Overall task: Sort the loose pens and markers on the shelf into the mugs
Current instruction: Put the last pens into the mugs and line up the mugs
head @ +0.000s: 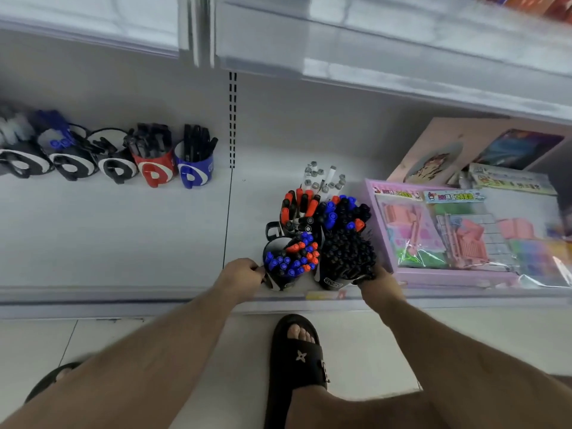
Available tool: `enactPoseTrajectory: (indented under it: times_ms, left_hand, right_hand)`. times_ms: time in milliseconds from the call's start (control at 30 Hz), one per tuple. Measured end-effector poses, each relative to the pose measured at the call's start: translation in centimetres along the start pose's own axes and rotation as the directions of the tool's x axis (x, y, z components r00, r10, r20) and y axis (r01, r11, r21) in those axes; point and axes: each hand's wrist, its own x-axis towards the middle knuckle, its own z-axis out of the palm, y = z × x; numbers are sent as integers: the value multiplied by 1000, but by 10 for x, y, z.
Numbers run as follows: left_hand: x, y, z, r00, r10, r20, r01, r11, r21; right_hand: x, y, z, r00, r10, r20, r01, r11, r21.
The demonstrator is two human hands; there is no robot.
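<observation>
While left hand (244, 274) grips one mug (278, 281), right hand (379, 281) grips another (332, 281).

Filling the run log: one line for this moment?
left hand: grips mixed mug | right hand: grips black-pen mug | both on shelf

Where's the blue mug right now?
The blue mug stands left on the shelf, at the right end of the mug row, beside the red mug.

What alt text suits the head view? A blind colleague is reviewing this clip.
A person's left hand and right hand each grip a black mug packed with pens at the shelf's front edge. More filled mugs stand behind and far left; pink toy boxes lie right.
</observation>
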Motion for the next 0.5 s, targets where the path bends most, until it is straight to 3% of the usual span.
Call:
enactPoseTrajectory:
  times_ms: [167, 333, 500]
  left_hand:
    - [-12, -10, -9, 998, -30, -52, 23, 992, -127]
    - [-24, -28, -33, 990, -77, -116, 40, 955, -295]
    - [-33, -42, -79, 974, -161, -162, 58, 860, -508]
  right_hand:
    - [-3, 4, 4, 992, -95, 77, 107, 979, -171]
    - [-16, -5, 15, 985, -156, 78, 157, 988, 2]
    - [-35, -17, 27, 971, -199, 133, 197, 980, 32]
